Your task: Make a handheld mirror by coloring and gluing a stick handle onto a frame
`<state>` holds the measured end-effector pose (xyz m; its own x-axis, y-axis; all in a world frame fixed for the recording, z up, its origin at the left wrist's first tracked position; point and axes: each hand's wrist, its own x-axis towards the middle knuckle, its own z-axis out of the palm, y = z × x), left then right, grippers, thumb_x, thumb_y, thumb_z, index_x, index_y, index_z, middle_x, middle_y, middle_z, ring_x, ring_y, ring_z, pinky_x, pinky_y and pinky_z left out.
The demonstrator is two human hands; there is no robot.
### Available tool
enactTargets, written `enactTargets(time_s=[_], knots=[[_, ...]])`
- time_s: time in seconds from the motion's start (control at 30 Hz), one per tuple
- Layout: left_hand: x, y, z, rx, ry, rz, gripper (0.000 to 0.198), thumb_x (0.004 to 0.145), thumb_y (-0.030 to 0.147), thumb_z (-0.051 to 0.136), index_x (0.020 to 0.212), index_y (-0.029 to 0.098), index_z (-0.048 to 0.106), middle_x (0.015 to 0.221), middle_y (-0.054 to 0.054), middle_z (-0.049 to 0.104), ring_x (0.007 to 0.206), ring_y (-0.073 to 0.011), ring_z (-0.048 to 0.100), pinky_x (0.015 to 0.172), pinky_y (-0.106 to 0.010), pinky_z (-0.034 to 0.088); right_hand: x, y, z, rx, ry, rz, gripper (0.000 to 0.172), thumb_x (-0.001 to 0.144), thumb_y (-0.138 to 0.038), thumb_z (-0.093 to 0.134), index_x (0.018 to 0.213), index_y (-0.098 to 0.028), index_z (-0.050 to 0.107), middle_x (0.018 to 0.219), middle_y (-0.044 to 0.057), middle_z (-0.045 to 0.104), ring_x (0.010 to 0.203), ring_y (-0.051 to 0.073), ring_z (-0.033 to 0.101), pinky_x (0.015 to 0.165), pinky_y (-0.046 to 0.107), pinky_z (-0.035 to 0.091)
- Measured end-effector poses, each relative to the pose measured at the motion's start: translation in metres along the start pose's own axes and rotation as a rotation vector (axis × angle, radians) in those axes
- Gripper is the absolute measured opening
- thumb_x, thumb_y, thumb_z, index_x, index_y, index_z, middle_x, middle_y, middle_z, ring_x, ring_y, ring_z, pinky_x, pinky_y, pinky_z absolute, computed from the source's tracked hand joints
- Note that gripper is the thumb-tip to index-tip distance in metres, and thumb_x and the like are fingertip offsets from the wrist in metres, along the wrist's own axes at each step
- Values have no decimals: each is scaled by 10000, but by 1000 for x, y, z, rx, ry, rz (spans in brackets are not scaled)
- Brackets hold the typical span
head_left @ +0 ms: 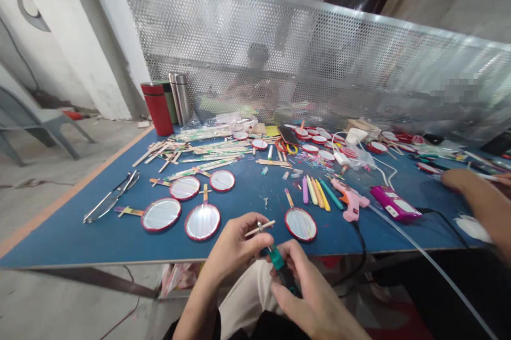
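My left hand pinches a thin wooden stick between thumb and fingers, above the front edge of the table. A small piece lies across this stick. My right hand is wrapped round a screwdriver with a green and black handle. Its thin metal shaft points up at the stick, and my left fingers partly hide the tip. Just beyond my hands lies a round, pale, red-rimmed disc with a flat stick handle. More such discs lie to the left of my left hand.
Glasses, wooden sticks and flasks occupy the left side. Coloured glue sticks, a pink glue gun and a purple box with cables lie to the right. Another person's arm reaches in there. A perforated metal panel stands behind.
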<state>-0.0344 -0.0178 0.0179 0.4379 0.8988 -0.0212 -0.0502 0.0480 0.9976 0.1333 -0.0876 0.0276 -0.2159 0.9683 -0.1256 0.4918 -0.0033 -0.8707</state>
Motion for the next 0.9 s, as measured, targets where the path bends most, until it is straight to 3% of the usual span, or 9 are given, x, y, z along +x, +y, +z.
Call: enactTargets(time_s=[0.2, 0.4, 0.57, 0.73, 0.9], knots=[[-3, -1, -3, 12, 76, -33, 373, 829, 529, 561, 751, 164, 554, 462, 64, 503, 357, -38, 351, 344, -140, 248, 7, 0, 19, 112, 64, 38, 331, 744, -192, 580, 1050, -209, 454, 942, 27, 593, 859, 172, 572, 782, 297, 453], [-2, -1, -1, 31, 53, -29, 370, 834, 528, 548, 739, 171, 535, 479, 53, 533, 369, -46, 385, 348, -140, 266, 5, 6, 17, 257, -24, 56, 474, 733, -187, 576, 1181, -200, 421, 1188, 97, 562, 1094, 229, 551, 951, 384, 425], [-1, -1, -1, 71, 34, -41, 363, 845, 523, 531, 749, 172, 528, 489, 65, 510, 369, -40, 363, 348, -138, 265, -6, 10, 16, 254, -48, 71, 676, 668, -252, 625, 1301, -187, 396, 1282, 131, 511, 1157, 285, 504, 973, 425, 400], [-1, -3, -1, 130, 50, -26, 342, 857, 494, 528, 754, 168, 535, 509, 73, 474, 387, -38, 367, 365, -139, 272, -8, 14, 18, 169, -54, 80, 645, 708, -378, 653, 1289, -185, 451, 1112, 99, 582, 1078, 281, 520, 929, 394, 405], [0, -3, -2, 69, -12, -55, 294, 804, 464, 597, 831, 177, 538, 505, 75, 511, 342, -43, 389, 336, -140, 285, -6, 15, 15, 206, -66, 83, 458, 767, -325, 566, 1202, -199, 501, 991, 51, 577, 956, 225, 537, 867, 352, 426]])
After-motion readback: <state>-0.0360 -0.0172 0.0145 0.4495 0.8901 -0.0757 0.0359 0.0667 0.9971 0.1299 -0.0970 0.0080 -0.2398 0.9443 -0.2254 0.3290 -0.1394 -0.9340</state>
